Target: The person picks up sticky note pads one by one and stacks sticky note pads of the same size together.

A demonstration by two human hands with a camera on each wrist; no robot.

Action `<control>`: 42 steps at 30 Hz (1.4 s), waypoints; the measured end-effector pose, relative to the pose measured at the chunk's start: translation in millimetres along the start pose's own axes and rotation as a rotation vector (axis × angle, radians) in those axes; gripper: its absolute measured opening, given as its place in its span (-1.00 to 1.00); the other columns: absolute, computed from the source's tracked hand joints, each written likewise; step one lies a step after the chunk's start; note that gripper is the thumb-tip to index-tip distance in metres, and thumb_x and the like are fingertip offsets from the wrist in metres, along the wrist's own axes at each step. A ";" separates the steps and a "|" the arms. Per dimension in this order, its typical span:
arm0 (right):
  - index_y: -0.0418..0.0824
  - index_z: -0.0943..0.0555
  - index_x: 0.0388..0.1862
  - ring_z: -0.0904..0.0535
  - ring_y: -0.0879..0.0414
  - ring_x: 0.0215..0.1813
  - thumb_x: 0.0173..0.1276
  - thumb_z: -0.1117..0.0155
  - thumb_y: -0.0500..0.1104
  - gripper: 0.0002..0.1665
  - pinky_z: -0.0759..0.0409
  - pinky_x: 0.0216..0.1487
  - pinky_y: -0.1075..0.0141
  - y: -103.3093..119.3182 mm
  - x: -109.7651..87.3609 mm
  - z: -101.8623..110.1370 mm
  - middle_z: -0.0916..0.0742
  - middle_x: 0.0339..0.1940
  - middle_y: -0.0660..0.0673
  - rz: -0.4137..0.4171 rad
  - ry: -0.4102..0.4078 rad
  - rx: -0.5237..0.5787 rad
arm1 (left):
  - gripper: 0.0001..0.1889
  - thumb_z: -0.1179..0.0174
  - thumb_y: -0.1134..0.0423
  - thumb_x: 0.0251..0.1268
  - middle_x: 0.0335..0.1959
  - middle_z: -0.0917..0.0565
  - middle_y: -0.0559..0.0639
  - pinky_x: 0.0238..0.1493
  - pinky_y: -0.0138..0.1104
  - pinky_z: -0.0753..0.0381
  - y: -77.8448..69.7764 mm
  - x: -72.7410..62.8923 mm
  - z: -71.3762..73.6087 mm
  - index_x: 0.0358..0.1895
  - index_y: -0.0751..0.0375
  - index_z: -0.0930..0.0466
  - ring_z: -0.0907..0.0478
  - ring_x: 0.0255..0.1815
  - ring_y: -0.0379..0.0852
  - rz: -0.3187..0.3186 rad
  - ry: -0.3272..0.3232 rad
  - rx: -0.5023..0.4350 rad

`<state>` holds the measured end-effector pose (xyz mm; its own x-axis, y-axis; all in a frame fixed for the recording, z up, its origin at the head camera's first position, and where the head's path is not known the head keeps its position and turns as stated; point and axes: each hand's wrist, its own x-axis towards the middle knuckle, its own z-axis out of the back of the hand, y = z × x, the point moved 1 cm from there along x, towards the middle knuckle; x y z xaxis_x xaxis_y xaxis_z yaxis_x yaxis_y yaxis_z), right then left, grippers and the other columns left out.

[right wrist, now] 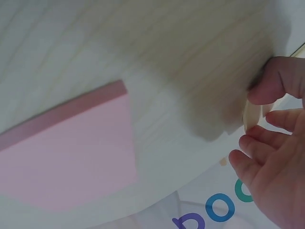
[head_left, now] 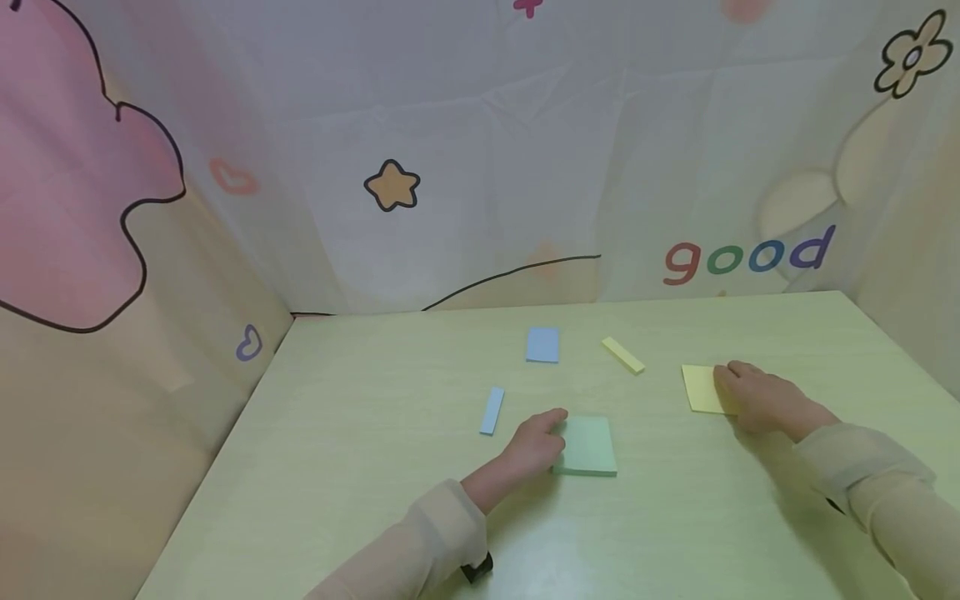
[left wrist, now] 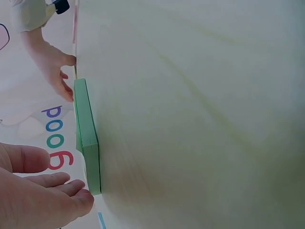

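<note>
A green sticky note pad (head_left: 588, 446) lies flat on the table. My left hand (head_left: 528, 450) is at its left edge, fingertips right at the side. In the left wrist view the left hand (left wrist: 43, 191) has its thumb and fingers apart, near a corner of the green pad (left wrist: 86, 119). Farther right, my right hand (head_left: 765, 402) pinches the right side of a yellow sticky note pad (head_left: 701, 389), covering that part. The right wrist view has the thumb and fingertips of the right hand (right wrist: 276, 143) on either side of the yellow pad's edge (right wrist: 251, 117).
A blue pad (head_left: 543, 344) lies toward the back, with a narrow yellow strip (head_left: 622, 355) to its right and a narrow blue strip (head_left: 491, 411) nearer on the left. A pink pad (right wrist: 81, 157) shows in the right wrist view. Printed cloth (head_left: 480, 192) stands behind the table.
</note>
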<state>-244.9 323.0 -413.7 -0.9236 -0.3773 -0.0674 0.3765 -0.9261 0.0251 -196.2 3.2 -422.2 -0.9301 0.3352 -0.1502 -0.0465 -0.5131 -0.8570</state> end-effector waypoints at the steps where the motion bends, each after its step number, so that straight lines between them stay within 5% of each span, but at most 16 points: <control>1: -0.43 -0.29 -0.08 -0.44 -0.23 -0.15 -0.20 -0.30 -0.34 -0.37 -0.47 -0.23 -0.05 -0.7 -0.2 -0.2 -0.49 -0.15 -0.40 0.000 -0.006 0.002 | -0.47 0.13 0.49 0.07 0.25 -0.33 0.16 0.31 -0.12 -0.14 0.1 0.1 0.0 0.21 0.35 -0.27 -0.16 0.32 0.08 -0.001 -0.002 0.004; 28: -0.43 -0.28 0.01 -0.50 -0.22 -0.21 -0.19 -0.31 -0.27 -0.29 -0.51 -0.33 -0.01 -4.6 -9.8 4.2 -0.50 -0.14 -0.42 -0.010 -0.039 0.003 | -0.48 0.12 0.49 0.06 0.25 -0.32 0.18 0.30 -0.13 -0.15 -0.6 0.2 -0.3 0.21 0.38 -0.26 -0.16 0.32 0.09 -0.002 -0.004 0.017; 35: -0.41 -0.36 -0.10 -0.45 -0.04 -0.40 -0.11 -0.24 -0.22 -0.46 -0.45 -0.50 0.12 -5.8 -12.4 8.3 -0.51 -0.29 -0.31 -0.044 0.033 0.023 | -0.48 0.12 0.48 0.07 0.25 -0.32 0.17 0.31 -0.13 -0.14 -0.8 0.6 -0.6 0.21 0.38 -0.26 -0.16 0.32 0.08 0.001 -0.007 0.018; 42: -0.41 -0.35 -0.07 -0.39 0.01 -0.42 -0.16 -0.22 -0.20 -0.39 -0.38 -0.51 0.20 -6.2 -12.3 9.0 -0.47 -0.29 -0.29 -0.079 0.145 0.098 | -0.47 0.11 0.46 0.08 0.26 -0.30 0.16 0.31 -0.13 -0.13 -0.8 0.0 -0.6 0.22 0.37 -0.24 -0.14 0.33 0.07 0.001 0.001 -0.002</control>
<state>-236.5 333.4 -404.1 -0.9272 -0.3062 -0.2158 0.2883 -0.9511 0.1108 -196.0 4.1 -421.9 -0.9298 0.3355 -0.1513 -0.0452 -0.5122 -0.8577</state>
